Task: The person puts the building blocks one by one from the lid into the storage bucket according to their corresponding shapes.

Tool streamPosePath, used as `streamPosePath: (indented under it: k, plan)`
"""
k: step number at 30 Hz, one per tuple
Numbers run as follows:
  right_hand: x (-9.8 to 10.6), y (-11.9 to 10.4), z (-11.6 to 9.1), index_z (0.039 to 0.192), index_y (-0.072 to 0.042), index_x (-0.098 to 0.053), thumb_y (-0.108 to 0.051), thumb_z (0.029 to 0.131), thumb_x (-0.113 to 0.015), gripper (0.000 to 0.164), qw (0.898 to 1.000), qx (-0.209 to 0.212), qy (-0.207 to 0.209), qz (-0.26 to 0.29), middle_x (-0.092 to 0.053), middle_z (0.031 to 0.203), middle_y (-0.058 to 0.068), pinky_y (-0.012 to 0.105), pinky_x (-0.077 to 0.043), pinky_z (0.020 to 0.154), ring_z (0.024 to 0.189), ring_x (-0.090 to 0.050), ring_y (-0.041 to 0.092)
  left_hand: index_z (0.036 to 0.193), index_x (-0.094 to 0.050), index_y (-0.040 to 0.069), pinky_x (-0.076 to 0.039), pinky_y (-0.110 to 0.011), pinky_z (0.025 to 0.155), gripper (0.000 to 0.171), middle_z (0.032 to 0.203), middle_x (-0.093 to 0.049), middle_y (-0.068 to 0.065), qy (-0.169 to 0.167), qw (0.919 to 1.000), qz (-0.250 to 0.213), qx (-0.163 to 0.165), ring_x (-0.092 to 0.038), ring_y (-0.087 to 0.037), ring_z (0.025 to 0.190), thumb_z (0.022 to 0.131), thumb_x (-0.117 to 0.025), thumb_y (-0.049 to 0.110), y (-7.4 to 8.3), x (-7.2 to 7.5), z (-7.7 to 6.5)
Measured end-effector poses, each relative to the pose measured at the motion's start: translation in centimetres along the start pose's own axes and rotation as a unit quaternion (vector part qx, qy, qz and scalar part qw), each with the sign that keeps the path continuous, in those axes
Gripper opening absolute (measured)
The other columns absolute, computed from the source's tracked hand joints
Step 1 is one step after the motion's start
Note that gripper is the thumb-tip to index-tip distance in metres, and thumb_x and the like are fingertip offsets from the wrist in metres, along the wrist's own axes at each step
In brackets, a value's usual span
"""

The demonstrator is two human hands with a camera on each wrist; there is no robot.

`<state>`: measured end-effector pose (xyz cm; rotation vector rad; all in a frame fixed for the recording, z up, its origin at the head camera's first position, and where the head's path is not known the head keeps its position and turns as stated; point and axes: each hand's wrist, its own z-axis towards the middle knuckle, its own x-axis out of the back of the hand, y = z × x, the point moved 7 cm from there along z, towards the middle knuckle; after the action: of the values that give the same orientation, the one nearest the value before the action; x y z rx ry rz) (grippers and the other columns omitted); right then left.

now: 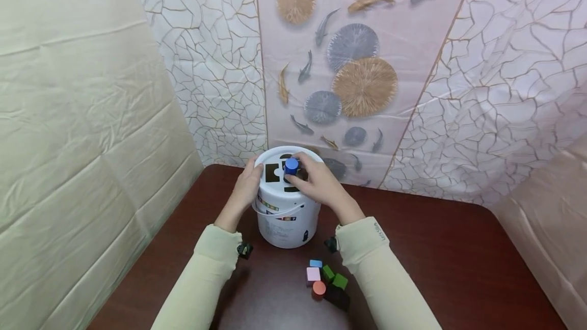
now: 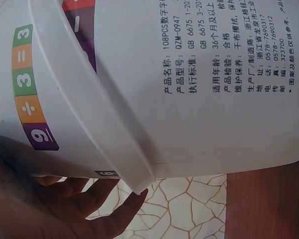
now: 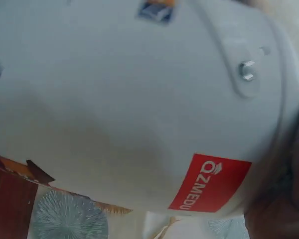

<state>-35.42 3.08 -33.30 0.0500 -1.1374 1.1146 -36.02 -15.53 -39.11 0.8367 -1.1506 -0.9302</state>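
A white lidded bucket (image 1: 286, 225) stands upright on the table, its lid (image 1: 265, 157) pierced with dark shaped openings. My right hand (image 1: 321, 182) reaches over the lid and pinches a blue cylinder block (image 1: 291, 167) between thumb and fingers, upright at the lid's middle openings. The left hand (image 1: 247, 182) holds the bucket's left side, with the thumb at the lid's rim. Its fingers (image 2: 117, 219) curve along the bucket wall in the left wrist view, below the white handle (image 2: 97, 119). Only the bucket wall and a dark edge of the hand show in the right wrist view.
In front of the bucket, several loose blocks lie together: a light blue one (image 1: 315, 264), a pink one (image 1: 313, 274), an orange cylinder (image 1: 318, 289), green ones (image 1: 340, 281) and a dark one (image 1: 338, 298). The brown table (image 1: 426, 248) meets patterned cloth (image 1: 229, 65) at the back.
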Motion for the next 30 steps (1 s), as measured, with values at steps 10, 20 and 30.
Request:
streamPosePath:
  k: [10,20,30]
  plan:
    - [-0.29,0.24,-0.50,0.111,-0.017,-0.067,-0.025,0.087,-0.079,0.027,1.000,-0.011,-0.002,0.003,-0.070,0.095,-0.005,0.034,-0.053,0.076,0.086,-0.065,0.013,0.149,-0.043,0.019,-0.031,-0.061,0.110,0.047,0.150,-0.047,-0.016,-0.005,1.0000,0.001,0.001,-0.042,-0.037,0.137,0.106,-0.035,0.036,-0.10,-0.21,-0.14]
    - [-0.12,0.30,-0.44,0.111,-0.018,-0.066,-0.029,0.088,-0.078,0.028,1.000,0.004,-0.007,-0.006,-0.069,0.096,-0.005,0.034,-0.054,0.079,0.088,-0.065,0.012,0.150,-0.043,0.018,-0.032,-0.061,0.110,0.049,0.150,-0.047,-0.017,0.002,0.9999,0.010,0.003,-0.042,-0.038,0.137,0.105,-0.034,0.036,0.14,-0.17,-0.15]
    - [-0.16,0.11,-0.58,0.134,-0.012,-0.061,-0.044,0.095,-0.068,0.050,1.000,-0.001,-0.014,-0.018,-0.066,0.128,0.000,0.039,-0.052,0.093,0.109,-0.065,0.016,0.151,-0.040,0.018,-0.032,-0.062,0.109,0.049,0.151,-0.046,-0.019,0.001,0.9999,0.013,0.004,-0.042,-0.040,0.136,0.106,-0.033,0.036,0.32,-0.18,-0.36]
